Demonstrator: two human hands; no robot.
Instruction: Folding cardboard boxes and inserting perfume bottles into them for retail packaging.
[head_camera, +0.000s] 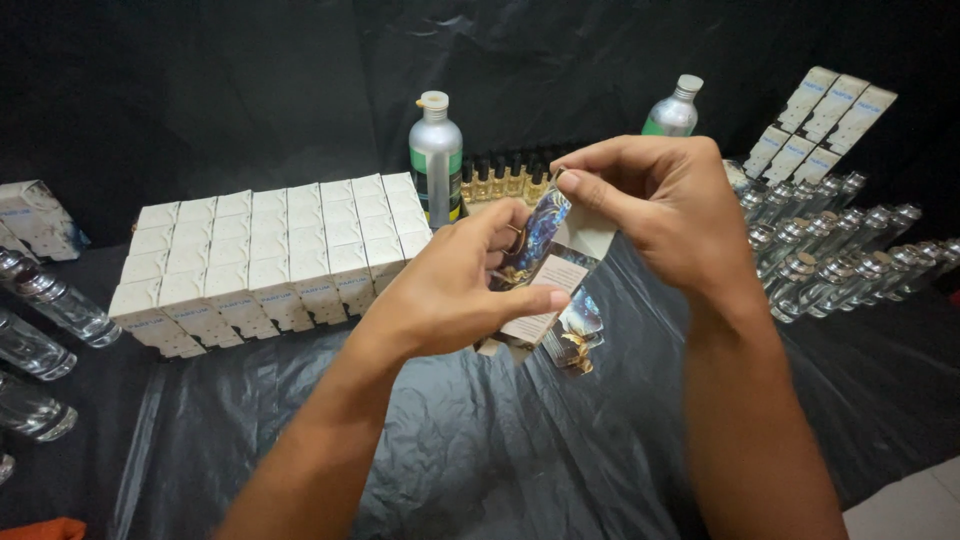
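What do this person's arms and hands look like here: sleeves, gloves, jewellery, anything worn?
Both forearms are bare as far as the frame shows, with no sleeves in view. The left hand and right hand wear no gloves, and no watch, ring or wristband is visible on either.

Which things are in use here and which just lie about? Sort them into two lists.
In hand:
printed carton, held by left hand and right hand

Lying about:
white boxes
silver bottles
clear glass bottles
small amber bottles
black plastic sheet
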